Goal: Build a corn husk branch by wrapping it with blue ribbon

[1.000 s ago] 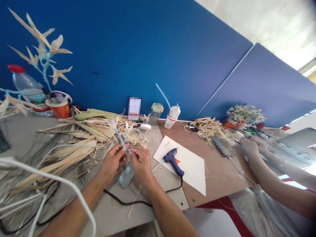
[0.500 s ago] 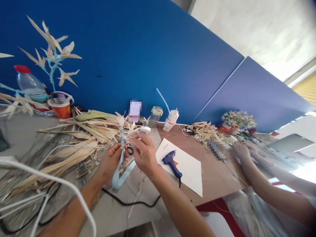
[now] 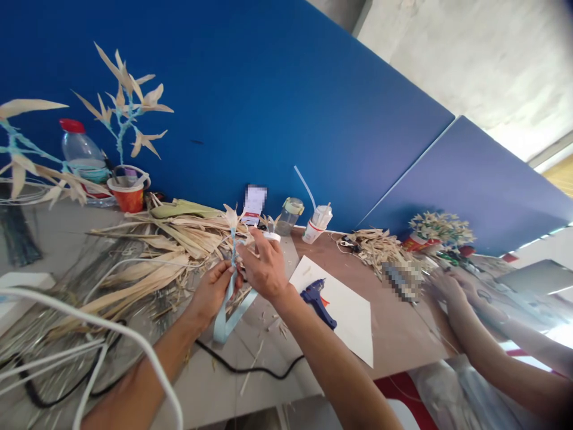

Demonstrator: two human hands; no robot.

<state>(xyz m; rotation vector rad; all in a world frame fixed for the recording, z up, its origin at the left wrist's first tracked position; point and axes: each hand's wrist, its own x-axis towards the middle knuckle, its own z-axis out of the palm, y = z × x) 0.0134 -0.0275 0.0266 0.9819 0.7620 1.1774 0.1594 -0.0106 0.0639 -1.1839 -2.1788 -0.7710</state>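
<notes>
A small husk flower stem (image 3: 233, 242) wrapped in light blue tape stands upright between my hands. My left hand (image 3: 216, 286) pinches its lower end, where a loop of light blue ribbon (image 3: 220, 325) hangs down. My right hand (image 3: 265, 266) is at the stem's upper right side, its fingers bent around a side part of the flower; the fingertips are partly hidden. Dried husks (image 3: 179, 239) lie to the left and behind. On a white sheet (image 3: 356, 325) to the right rests a blue glue gun (image 3: 319, 303).
Behind stand a phone (image 3: 254, 206), a glass jar (image 3: 289, 216) and a white cup (image 3: 317, 224). At left are a bottle (image 3: 83, 149), a red cup (image 3: 128, 196) and white cable loops (image 3: 134, 337). Another person's hands (image 3: 447, 286) are at right.
The camera view has shifted, so the scene sits further right. My right hand has risen slightly along the flower, its fingers pointing more upward. My left hand keeps its hold.
</notes>
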